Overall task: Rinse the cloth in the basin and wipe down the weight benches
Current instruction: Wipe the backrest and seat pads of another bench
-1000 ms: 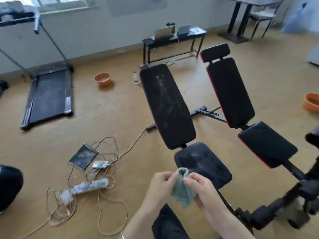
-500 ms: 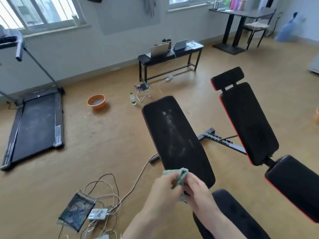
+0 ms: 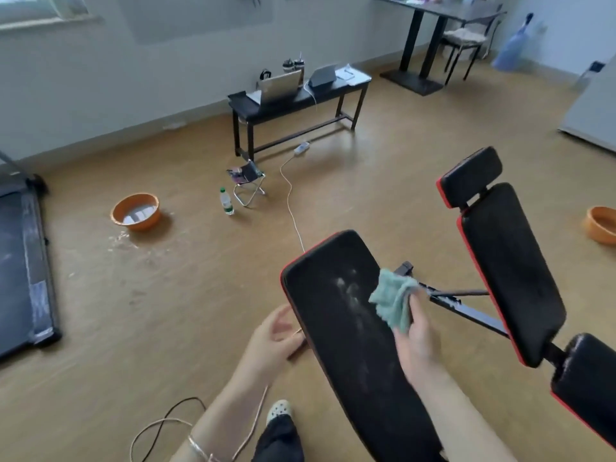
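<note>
My right hand (image 3: 416, 341) holds a crumpled teal cloth (image 3: 393, 300) over the right side of the near weight bench's black backrest (image 3: 336, 328), which has whitish dusty smears near its middle. My left hand (image 3: 276, 338) is open, its fingers resting at the backrest's left edge. A second black bench with red trim (image 3: 510, 271) stands parallel on the right. An orange basin (image 3: 136, 212) with water sits on the floor at the far left, with wet marks beside it.
A treadmill (image 3: 23, 261) lies at the left edge. A low black table (image 3: 300, 98) with laptops stands by the wall; a small folding stool (image 3: 248, 181), a water bottle (image 3: 226, 201) and a white cable (image 3: 291, 208) are before it. Another orange basin (image 3: 601, 225) sits far right.
My hands have parted: the left let go of the cloth and moved to the backrest's edge, the right carried the cloth up over the backrest. The view came closer to the bench.
</note>
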